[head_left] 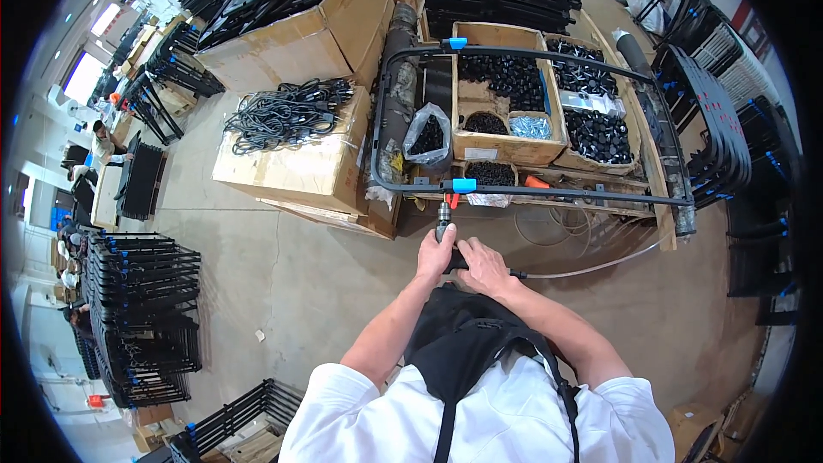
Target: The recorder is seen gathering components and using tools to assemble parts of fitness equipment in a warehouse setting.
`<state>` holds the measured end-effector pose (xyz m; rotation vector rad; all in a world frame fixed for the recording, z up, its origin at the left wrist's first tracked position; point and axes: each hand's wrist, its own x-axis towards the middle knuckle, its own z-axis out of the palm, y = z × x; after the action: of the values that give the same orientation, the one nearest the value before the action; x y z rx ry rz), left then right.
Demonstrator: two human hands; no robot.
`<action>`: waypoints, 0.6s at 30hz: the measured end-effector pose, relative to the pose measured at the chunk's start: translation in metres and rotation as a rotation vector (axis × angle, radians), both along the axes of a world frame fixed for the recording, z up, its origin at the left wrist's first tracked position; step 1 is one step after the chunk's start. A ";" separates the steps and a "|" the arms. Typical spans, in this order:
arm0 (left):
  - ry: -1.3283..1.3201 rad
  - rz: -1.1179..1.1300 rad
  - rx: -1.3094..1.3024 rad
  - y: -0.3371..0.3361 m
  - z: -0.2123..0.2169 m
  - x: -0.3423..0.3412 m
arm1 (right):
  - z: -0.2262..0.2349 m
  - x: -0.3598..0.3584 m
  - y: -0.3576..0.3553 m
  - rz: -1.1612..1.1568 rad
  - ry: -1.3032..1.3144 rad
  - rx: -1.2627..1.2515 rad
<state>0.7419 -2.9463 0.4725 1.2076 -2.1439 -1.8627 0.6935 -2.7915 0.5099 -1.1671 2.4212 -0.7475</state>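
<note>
**Pneumatic driver (445, 225) lined up under the blue clip on the frame's near bar**

Pneumatic driver sits upright-ish in both hands, bit end pointing away from the body. Tip meets the near bar of the black tube frame (390, 103) just below the blue clip (463, 185). A small red part shows at the tip; too small to make out.

- Left hand (435, 253): closed round the tool body from the left, fingers wrapped, firm hold.
- Right hand (484, 267): closed over the rear of the tool, where the air hose (591, 267) leaves toward the person's right.
- Key relation: the tool's long axis runs straight away from the person, roughly square to the near bar, which runs left to right. The clip lies directly ahead of both hands, near the tip. Left hand is the nearer one to the clip.
- Frame lies flat across open cardboard boxes (506, 147) of black parts on a pallet. A second blue clip (457, 43) sits on the far bar.
- Coil of black cables (287, 111) on a carton to the left, well apart.
</note>
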 end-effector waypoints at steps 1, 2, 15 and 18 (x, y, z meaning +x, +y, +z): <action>0.003 0.001 -0.004 -0.001 -0.003 0.001 | -0.001 0.001 -0.001 0.001 0.003 -0.004; -0.002 0.004 -0.009 -0.002 -0.005 0.002 | -0.003 0.003 -0.003 0.006 0.036 -0.033; 0.039 0.027 0.112 0.001 -0.012 0.016 | -0.007 0.017 0.002 0.018 0.056 -0.065; 0.035 0.037 0.122 0.008 -0.002 0.017 | -0.005 0.018 0.007 0.014 0.053 -0.060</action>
<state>0.7587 -2.9385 0.4702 1.2173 -2.0033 -2.0092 0.7115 -2.7848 0.5048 -1.2399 2.4469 -0.7998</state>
